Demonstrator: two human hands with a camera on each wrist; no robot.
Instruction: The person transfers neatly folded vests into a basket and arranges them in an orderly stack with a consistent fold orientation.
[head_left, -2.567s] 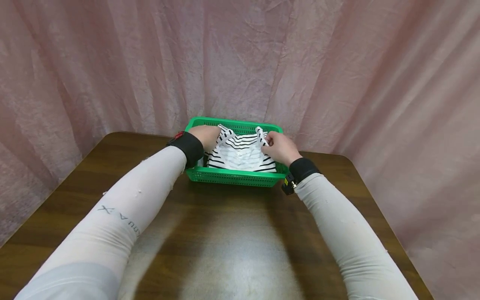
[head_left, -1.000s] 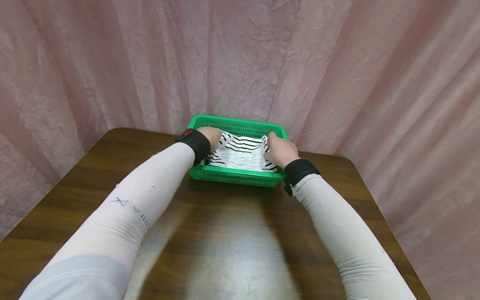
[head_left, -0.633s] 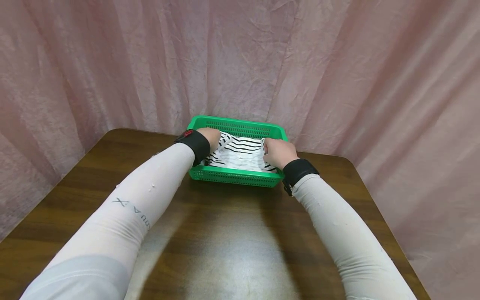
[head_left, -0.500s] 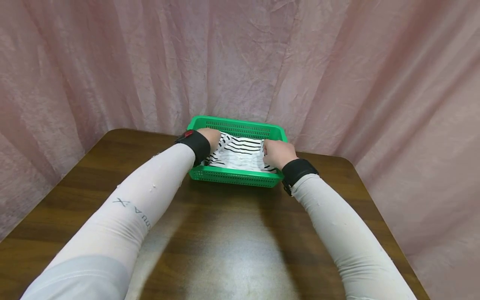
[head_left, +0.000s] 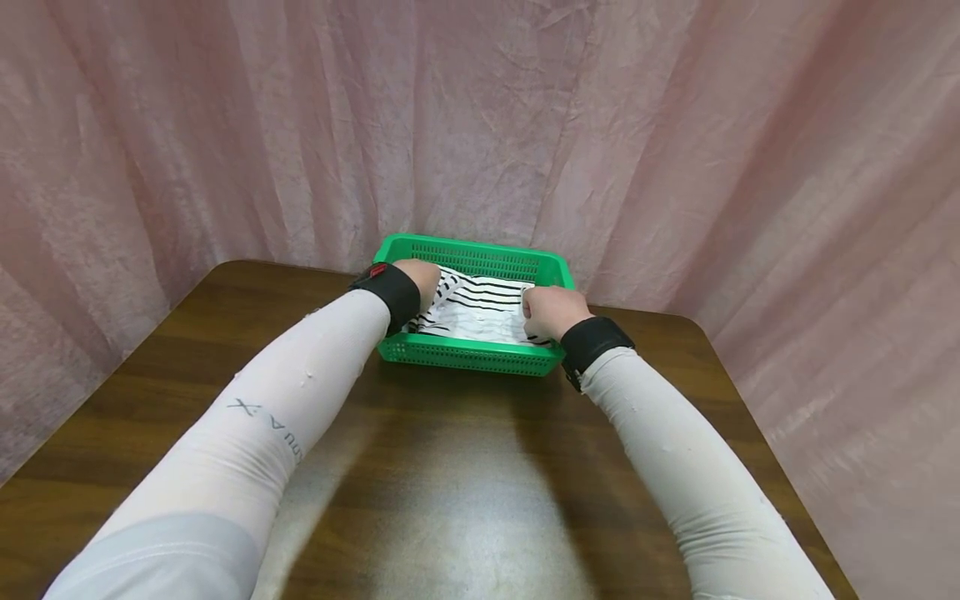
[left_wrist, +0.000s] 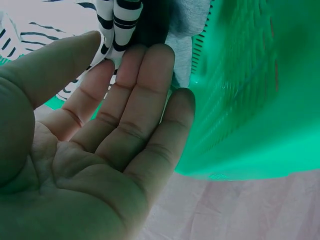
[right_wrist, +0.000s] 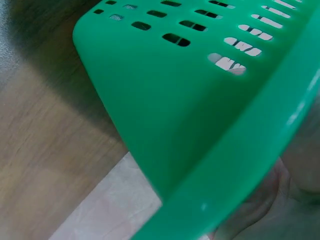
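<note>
A white garment with black stripes [head_left: 486, 312] lies folded inside a green plastic basket [head_left: 468, 356]. At its left side my left hand [head_left: 422, 279] reaches into the basket. The left wrist view shows the thumb and forefinger of that hand [left_wrist: 100, 145] pinching a gathered striped edge [left_wrist: 117, 22], the other fingers nearly straight. My right hand [head_left: 553, 312] is curled at the garment's right side, its fingertips turned down and hidden, and appears to grip the cloth there. In the right wrist view the basket rim [right_wrist: 240, 165] covers most of that hand.
Grey cloth [left_wrist: 187, 22] sits between the striped garment and the basket wall [left_wrist: 240, 85]. The basket stands near the far edge of a brown wooden table [head_left: 450, 467]. A pink curtain [head_left: 480, 125] hangs behind it.
The garment's raised side folds have come down lower into the basket. My right hand has turned over and shifted slightly down; my left hand has moved little.
</note>
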